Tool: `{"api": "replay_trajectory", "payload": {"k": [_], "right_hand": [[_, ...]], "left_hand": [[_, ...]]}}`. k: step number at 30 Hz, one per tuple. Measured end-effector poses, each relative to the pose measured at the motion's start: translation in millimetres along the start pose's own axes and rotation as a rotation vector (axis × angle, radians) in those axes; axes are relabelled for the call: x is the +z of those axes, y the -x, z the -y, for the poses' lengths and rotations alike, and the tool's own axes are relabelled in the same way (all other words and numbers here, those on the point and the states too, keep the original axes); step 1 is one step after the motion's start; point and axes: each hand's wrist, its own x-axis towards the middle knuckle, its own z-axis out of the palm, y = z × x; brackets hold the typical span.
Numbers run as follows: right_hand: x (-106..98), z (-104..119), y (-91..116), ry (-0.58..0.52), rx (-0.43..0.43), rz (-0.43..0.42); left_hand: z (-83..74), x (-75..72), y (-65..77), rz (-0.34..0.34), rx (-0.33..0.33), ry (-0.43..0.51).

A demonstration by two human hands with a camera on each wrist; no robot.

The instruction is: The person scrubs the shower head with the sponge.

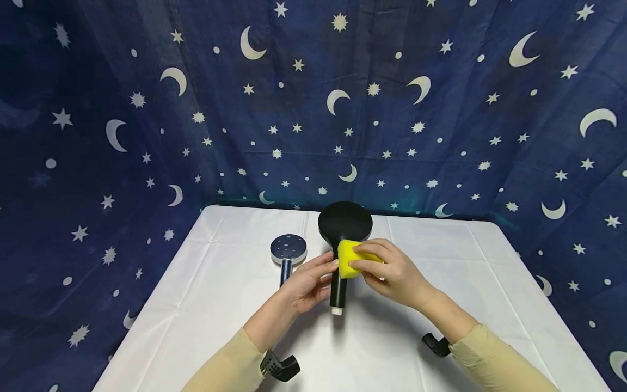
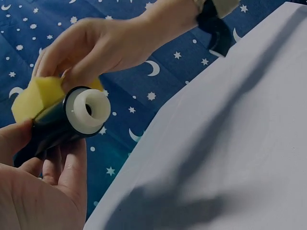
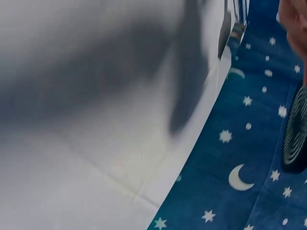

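A black shower head with a broad round head is held up above the table in my left hand. Thumb and fingers grip its handle, whose white threaded end faces the camera in the left wrist view. My right hand pinches a yellow sponge and holds it against the handle, just below the head. In the left wrist view the sponge touches the handle's side. The ringed spray face shows at the right edge of the right wrist view, partly cut off.
A chrome shower head lies left of the hands, its handle partly hidden by my left hand. The white-covered table ends at a dark blue curtain with moons and stars. Black wrist cameras hang by both sleeves.
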Motion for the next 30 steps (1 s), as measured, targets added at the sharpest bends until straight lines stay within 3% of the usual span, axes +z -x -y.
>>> {"api": "replay_trajectory", "payload": {"k": [6,9,13,20,23,30], "right_hand": [[-9.3,-27.7,6.5,0.058,0.155,-0.018],[-15.1,-44.3,13.2,0.103,0.272,-0.047],[-24.2,-62.7,26.0,0.207,0.467,-0.040],[-42.9,-75.8,52.7,0.343,0.870,0.053],[-50.5,-73.5,65.1,0.347,0.925,0.082],[-56.6,-51.9,94.2,0.358,0.940,0.187]], "left_hand": [[5.2,1.9,2.0,-0.003,0.009,-0.109],[9.3,2.4,3.8,-0.006,0.009,-0.170],[14.1,4.2,5.8,0.000,0.002,-0.218],[24.2,13.9,2.4,-0.005,0.017,-0.198],[32.4,24.5,-4.3,-0.030,0.035,-0.194],[61.5,45.3,-28.2,-0.131,0.042,-0.235]]}}
